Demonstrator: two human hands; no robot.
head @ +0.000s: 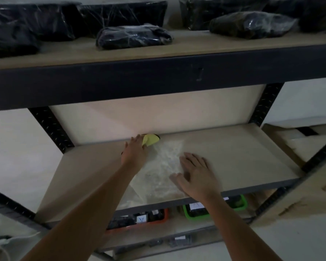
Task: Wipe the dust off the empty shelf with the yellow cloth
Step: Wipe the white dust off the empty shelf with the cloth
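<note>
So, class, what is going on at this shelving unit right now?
A person is dusting the empty middle shelf of a dark metal rack. The left hand presses a yellow cloth against the board near its back edge. The right hand lies flat beside a pale dusty patch in the middle of the board. Black plastic-wrapped bundles sit on the shelf above.

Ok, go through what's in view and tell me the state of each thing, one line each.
Yellow cloth: bunched at the shelf's back edge, under the left hand.
Left hand: on the cloth, fingers reaching to the back.
Right hand: flat, fingers spread, resting on the shelf.
Shelf: holds no goods, pale dusty smear in the middle.
Upper shelf: loaded with dark wrapped bundles.
Orange bin and green bin: below, holding dark items.
</note>
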